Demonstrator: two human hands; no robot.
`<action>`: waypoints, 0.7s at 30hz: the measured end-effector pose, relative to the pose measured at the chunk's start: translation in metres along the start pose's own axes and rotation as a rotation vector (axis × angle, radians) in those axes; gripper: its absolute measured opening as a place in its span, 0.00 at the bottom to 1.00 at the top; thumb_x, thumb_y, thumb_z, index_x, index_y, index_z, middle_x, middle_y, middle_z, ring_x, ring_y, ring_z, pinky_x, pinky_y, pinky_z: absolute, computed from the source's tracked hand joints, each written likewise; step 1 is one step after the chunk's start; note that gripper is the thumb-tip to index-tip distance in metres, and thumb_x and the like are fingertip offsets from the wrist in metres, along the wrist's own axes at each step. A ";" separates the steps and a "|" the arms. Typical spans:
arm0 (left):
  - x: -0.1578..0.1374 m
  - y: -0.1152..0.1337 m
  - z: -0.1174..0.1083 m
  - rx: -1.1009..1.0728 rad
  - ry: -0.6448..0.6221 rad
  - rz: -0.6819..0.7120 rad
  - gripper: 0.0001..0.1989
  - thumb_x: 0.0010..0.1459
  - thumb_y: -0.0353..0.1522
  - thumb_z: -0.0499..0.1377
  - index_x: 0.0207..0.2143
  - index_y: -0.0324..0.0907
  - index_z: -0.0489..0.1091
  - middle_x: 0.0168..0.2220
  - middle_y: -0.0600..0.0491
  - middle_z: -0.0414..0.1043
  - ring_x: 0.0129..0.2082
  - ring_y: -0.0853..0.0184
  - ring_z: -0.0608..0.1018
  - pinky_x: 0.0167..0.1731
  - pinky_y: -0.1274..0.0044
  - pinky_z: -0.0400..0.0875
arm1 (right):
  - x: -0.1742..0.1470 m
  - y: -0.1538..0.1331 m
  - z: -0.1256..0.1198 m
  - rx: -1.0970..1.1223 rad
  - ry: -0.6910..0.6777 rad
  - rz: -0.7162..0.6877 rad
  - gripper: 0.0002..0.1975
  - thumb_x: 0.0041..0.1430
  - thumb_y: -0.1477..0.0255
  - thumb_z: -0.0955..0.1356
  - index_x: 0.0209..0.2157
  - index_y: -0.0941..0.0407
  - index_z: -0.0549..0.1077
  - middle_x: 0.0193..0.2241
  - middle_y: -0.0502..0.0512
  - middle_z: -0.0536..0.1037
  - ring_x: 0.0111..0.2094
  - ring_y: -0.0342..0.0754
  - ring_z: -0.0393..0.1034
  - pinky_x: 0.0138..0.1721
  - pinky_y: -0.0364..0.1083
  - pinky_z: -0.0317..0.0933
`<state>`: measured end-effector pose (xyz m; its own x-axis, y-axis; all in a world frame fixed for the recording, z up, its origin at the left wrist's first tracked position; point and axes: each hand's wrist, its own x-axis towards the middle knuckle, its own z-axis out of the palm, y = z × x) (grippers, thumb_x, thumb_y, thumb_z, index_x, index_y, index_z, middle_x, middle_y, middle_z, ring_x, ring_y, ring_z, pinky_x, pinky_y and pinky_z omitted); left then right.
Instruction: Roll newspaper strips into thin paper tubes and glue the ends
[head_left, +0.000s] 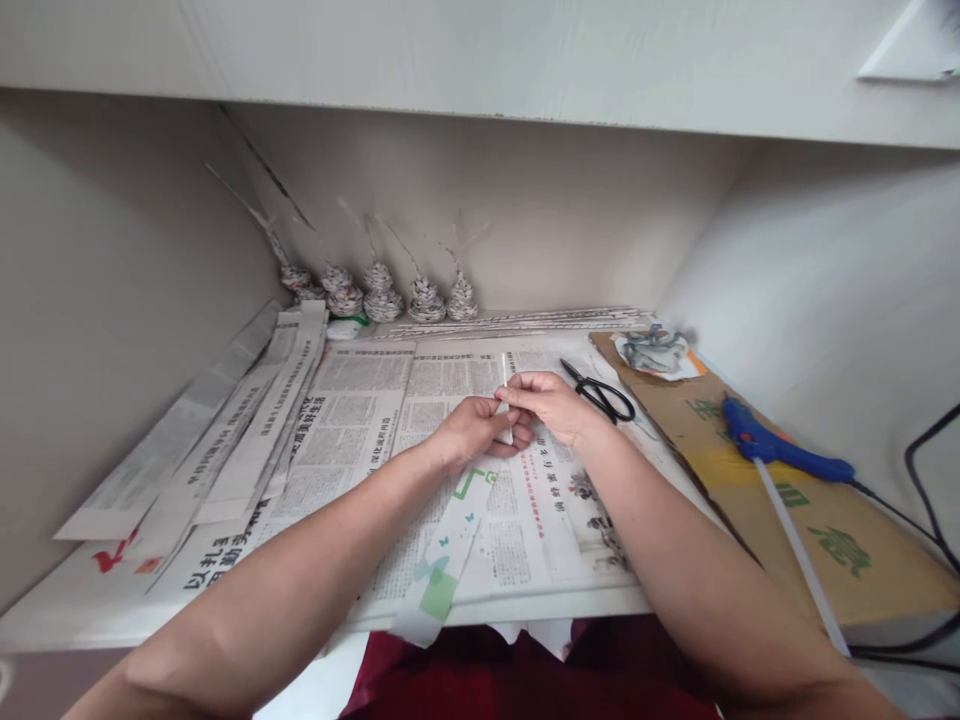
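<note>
Over the middle of the newspaper-covered table, my left hand [476, 432] and my right hand [553, 400] meet with fingers closed. Both grip a paper strip [450, 545] with green and teal print. Its upper end narrows into a white roll between the fingertips, and its loose end slants down to the table's front edge. A thin pale stick-like tip [505, 366] pokes up above my right fingers; whether it is a separate rod or the rolled paper itself, I cannot tell. Just right of my right hand lies a pair of black-handled scissors [604, 392].
Newspaper strips [247, 420] are stacked at left. Several woven paper gourds [382, 292] stand along the back wall beside thin paper rods [525, 322]. At right, a blue glue gun [784, 448] with a white glue stick rests on cardboard [847, 540]. A shelf [480, 60] overhangs the table.
</note>
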<state>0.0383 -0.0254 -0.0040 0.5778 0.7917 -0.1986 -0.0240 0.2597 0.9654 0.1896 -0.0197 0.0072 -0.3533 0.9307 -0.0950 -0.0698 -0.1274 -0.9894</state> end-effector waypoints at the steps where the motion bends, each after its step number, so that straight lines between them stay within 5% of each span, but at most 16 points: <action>1: 0.000 0.000 0.000 0.005 0.008 -0.007 0.11 0.56 0.35 0.58 0.36 0.35 0.73 0.31 0.46 0.76 0.33 0.67 0.79 0.35 0.74 0.74 | 0.000 0.001 0.000 0.004 0.021 -0.003 0.16 0.46 0.62 0.73 0.28 0.56 0.65 0.12 0.44 0.68 0.10 0.42 0.63 0.10 0.40 0.58; 9: -0.001 0.000 0.001 -0.011 0.000 -0.022 0.11 0.57 0.34 0.57 0.37 0.34 0.73 0.32 0.45 0.76 0.32 0.67 0.79 0.35 0.74 0.75 | 0.001 0.001 0.000 0.028 -0.002 -0.002 0.16 0.48 0.61 0.72 0.29 0.57 0.67 0.12 0.44 0.68 0.11 0.43 0.63 0.10 0.40 0.58; 13: -0.001 0.000 0.002 -0.017 -0.006 -0.021 0.11 0.56 0.34 0.59 0.35 0.33 0.73 0.31 0.45 0.76 0.31 0.67 0.79 0.33 0.74 0.75 | 0.002 0.000 0.000 0.037 0.150 -0.026 0.17 0.45 0.62 0.74 0.25 0.57 0.65 0.13 0.44 0.69 0.10 0.39 0.61 0.10 0.38 0.57; 18: 0.000 0.000 0.002 -0.027 0.003 -0.010 0.11 0.57 0.34 0.57 0.36 0.34 0.73 0.30 0.46 0.76 0.29 0.68 0.79 0.32 0.74 0.75 | 0.000 0.000 0.000 0.024 -0.016 0.010 0.16 0.49 0.59 0.71 0.30 0.57 0.68 0.13 0.45 0.69 0.11 0.43 0.63 0.10 0.41 0.59; 21: -0.001 0.000 0.002 -0.008 -0.007 -0.007 0.11 0.56 0.35 0.59 0.34 0.34 0.73 0.29 0.46 0.76 0.29 0.68 0.78 0.32 0.74 0.75 | 0.000 0.001 0.000 0.034 0.056 0.009 0.15 0.47 0.61 0.73 0.26 0.56 0.66 0.12 0.45 0.68 0.09 0.42 0.62 0.08 0.40 0.56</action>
<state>0.0399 -0.0273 -0.0032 0.5840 0.7857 -0.2041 -0.0266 0.2698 0.9625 0.1890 -0.0199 0.0064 -0.3017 0.9470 -0.1107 -0.0990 -0.1466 -0.9842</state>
